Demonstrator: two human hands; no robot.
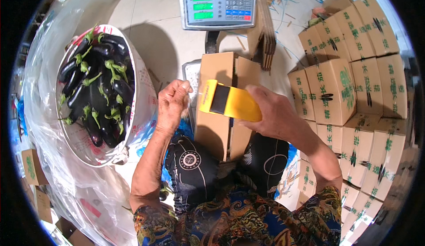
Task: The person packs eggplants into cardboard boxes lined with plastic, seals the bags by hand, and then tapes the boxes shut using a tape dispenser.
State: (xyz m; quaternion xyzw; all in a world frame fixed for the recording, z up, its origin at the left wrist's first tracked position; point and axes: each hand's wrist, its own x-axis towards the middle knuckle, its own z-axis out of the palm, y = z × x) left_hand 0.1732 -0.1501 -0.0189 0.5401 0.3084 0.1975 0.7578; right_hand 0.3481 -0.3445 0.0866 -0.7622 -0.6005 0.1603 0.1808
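Observation:
A cardboard box [212,136] rests on a platform scale [192,73] between the person's knees. Its two top flaps are folded over, leaving a gap with something dark beneath. My right hand [270,110] grips a yellow tape dispenser [244,105] with a black band, held over the box. Left of the dispenser, my left hand [172,101] is raised near the box's edge, fingers curled and thumb pressed against them. Whether a clear strip of tape is pinched there cannot be told. Beyond the box stands the scale's display [217,7], its green readouts lit.
A large white bucket [131,126] of eggplants [96,93] stands at left, beside clear plastic sheeting [40,90]. Printed cartons [332,93] are stacked at right. Flattened cardboard [265,43] leans behind the scale. Blue straps [282,13] and scraps litter the floor.

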